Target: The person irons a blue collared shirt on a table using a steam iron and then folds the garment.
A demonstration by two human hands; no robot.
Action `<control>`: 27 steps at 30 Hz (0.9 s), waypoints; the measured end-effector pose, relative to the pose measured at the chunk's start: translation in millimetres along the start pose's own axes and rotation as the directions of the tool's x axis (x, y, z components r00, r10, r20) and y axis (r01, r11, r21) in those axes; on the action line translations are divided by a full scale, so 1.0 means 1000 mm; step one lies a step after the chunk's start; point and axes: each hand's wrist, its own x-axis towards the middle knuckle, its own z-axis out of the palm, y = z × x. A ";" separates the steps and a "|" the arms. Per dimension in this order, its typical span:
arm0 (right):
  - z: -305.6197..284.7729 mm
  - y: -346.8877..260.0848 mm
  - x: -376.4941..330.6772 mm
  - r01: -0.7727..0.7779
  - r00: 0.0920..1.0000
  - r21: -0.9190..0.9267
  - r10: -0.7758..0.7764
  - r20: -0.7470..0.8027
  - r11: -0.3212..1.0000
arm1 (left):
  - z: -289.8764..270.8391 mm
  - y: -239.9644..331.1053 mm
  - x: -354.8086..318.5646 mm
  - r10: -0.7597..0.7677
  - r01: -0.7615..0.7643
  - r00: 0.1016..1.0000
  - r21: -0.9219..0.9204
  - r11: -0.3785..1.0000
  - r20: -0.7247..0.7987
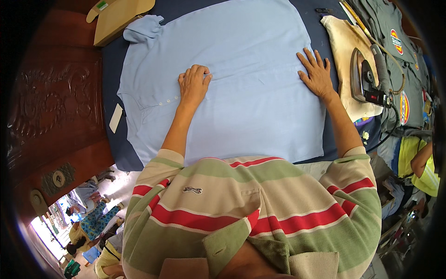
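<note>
A light blue shirt [241, 111] lies spread over the dark-covered table, its buttoned neck opening toward the left and one sleeve bunched at the far left. On its left half rests my left hand [193, 86], fingers bent and gathered at the cloth just beyond the small white buttons [168, 100]. My right hand [318, 76] lies flat with spread fingers near the shirt's right edge, holding nothing. Right of that hand, an iron [364, 76] with a dark handle rests on a cream cloth [341, 46].
A cardboard box [118, 21] stands at the far left, near a carved wooden panel [55, 93]. A white tag [115, 118] lies by the neckline. Grey garments [395, 60] with printed patches are piled at right. Other people show at lower left and right.
</note>
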 end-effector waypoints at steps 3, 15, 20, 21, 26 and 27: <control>0.000 0.000 0.000 -0.009 1.000 -0.007 0.009 0.008 1.000 | 0.002 0.001 0.002 -0.024 0.024 1.000 -0.042 0.999 -0.005; -0.001 0.000 0.000 -0.009 1.000 -0.009 0.010 0.025 1.000 | 0.018 0.001 -0.009 -0.008 0.012 0.974 0.015 1.000 -0.227; 0.002 0.002 0.000 -0.005 1.000 -0.021 0.005 0.010 1.000 | 0.005 0.025 -0.011 0.073 -0.065 0.970 0.039 0.997 -0.232; 0.003 0.002 0.000 -0.003 1.000 -0.020 0.003 0.012 1.000 | 0.007 0.026 -0.010 0.113 -0.120 0.978 -0.029 0.992 -0.174; 0.002 0.002 -0.001 0.000 1.000 -0.012 0.000 0.014 1.000 | 0.025 0.029 -0.012 0.208 -0.211 0.977 -0.120 0.970 -0.041; 0.002 0.002 -0.001 0.000 1.000 -0.011 0.000 0.014 1.000 | 0.025 0.029 -0.012 0.194 -0.195 0.981 -0.101 0.976 -0.023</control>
